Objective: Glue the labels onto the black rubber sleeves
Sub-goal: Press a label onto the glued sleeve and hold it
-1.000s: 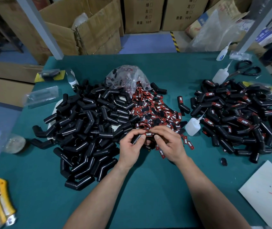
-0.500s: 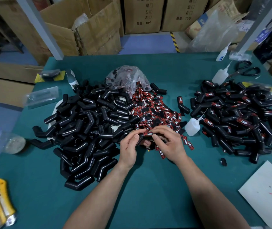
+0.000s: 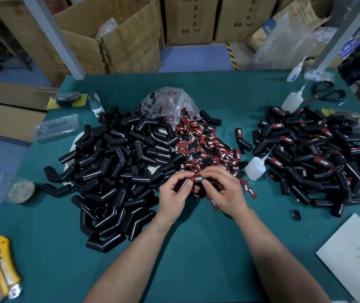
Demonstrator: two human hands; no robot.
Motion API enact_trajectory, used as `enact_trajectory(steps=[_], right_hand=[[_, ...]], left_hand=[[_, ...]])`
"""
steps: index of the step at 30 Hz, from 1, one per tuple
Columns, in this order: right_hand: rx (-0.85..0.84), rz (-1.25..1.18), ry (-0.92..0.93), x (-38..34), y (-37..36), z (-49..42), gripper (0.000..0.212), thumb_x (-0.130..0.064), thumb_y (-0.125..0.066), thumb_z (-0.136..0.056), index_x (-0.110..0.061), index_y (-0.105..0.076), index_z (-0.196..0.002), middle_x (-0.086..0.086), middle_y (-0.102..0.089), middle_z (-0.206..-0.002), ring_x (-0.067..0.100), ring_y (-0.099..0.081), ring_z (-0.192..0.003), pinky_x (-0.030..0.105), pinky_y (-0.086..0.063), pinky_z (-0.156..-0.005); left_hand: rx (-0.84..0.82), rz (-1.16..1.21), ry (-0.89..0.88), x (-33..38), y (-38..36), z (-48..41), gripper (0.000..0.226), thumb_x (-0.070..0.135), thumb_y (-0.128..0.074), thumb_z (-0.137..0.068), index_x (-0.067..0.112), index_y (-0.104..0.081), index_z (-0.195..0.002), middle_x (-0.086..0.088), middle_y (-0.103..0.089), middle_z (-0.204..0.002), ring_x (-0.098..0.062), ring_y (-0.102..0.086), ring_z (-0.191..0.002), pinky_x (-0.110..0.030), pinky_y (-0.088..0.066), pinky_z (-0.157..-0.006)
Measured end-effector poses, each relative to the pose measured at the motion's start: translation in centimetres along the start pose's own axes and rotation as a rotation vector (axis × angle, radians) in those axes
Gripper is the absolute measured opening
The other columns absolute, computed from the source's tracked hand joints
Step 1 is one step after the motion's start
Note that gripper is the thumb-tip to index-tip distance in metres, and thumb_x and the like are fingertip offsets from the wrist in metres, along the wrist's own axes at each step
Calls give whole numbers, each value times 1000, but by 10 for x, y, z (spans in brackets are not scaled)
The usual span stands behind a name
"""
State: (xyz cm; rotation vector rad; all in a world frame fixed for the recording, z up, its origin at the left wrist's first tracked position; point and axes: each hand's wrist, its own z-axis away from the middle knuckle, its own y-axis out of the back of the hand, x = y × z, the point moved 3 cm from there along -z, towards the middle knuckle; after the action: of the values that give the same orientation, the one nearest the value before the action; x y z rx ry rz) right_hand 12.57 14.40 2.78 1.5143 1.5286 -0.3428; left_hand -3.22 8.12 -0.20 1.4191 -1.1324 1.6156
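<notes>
A green-covered counter (image 3: 225,92) fills the head view, with open and stacked cardboard boxes (image 3: 117,40) on the floor behind it. On the counter's left half lies a broad heap of bare sleeves (image 3: 113,167), black, bent and without labels. Beside it in the middle is a spill of loose labels (image 3: 209,147), red and black, running out of a crumpled clear plastic bag (image 3: 166,103) at the far end. On the right is a second heap, the labelled sleeves (image 3: 319,158), many showing a red tag. A small glue bottle (image 3: 255,169) stands between the loose labels and that right heap, its nozzle tilted towards the heap. Two more squeeze bottles (image 3: 290,101) and black scissors (image 3: 325,92) sit near the far right corner. A yellow utility knife (image 3: 4,267) lies at the near left edge, and a white sheet (image 3: 354,256) at the near right.

Both hands meet at the near edge of the label spill. The left hand (image 3: 174,195) has its fingers curled round the held sleeve (image 3: 182,185), thumb on top. On that sleeve sits a label (image 3: 196,178) reading TAPER, face up. The right hand (image 3: 225,191) pinches the label's right end between thumb and forefinger, its other fingers curled beneath.
</notes>
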Motion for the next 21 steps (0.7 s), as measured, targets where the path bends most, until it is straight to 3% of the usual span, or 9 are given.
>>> enact_trajectory(steps=[4,8,10,15,17,21], right_hand=[[2,-22,12,1,0,1,19,3,-68,-88,6,-71,-106,13,-68,-109,21,-66,-106,31,-52,-93],[15,-10,18,1,0,0,20,1,-71,-86,6,-71,-106,14,-69,-109,21,-66,-105,31,-52,-93],[17,-9,22,1,-1,1,20,3,-71,-86,7,-71,-106,15,-69,-109,22,-67,-105,32,-52,-93],[12,-6,33,1,-1,0,22,5,-72,-85,8,-71,-106,15,-69,-109,25,-67,-104,35,-53,-92],[6,-14,37,0,0,1,22,5,-71,-86,8,-71,-107,15,-69,-109,25,-67,-105,34,-53,-92],[9,-22,37,-1,2,1,23,-3,-71,-87,8,-71,-107,16,-69,-109,22,-66,-106,31,-51,-94]], left_hand=[[7,-28,-49,6,-2,2,30,0,-66,-88,18,-68,-112,8,-76,-107,-8,-73,-93,-26,-58,-83],[18,-43,-122,10,-1,3,29,7,-70,-87,30,-72,-106,4,-75,-111,-20,-71,-105,-48,-57,-95],[2,-48,-172,10,-1,3,24,11,-70,-87,26,-72,-106,4,-74,-111,-25,-69,-109,-57,-55,-98],[-27,-44,-213,8,2,2,21,13,-66,-90,26,-74,-106,1,-73,-113,-30,-67,-111,-63,-52,-97],[-22,-51,-216,11,0,2,25,12,-67,-89,30,-75,-104,3,-73,-111,-27,-68,-110,-60,-54,-97],[-15,-53,-227,14,-2,2,22,9,-68,-87,25,-73,-102,7,-74,-109,-16,-69,-107,-30,-53,-98]])
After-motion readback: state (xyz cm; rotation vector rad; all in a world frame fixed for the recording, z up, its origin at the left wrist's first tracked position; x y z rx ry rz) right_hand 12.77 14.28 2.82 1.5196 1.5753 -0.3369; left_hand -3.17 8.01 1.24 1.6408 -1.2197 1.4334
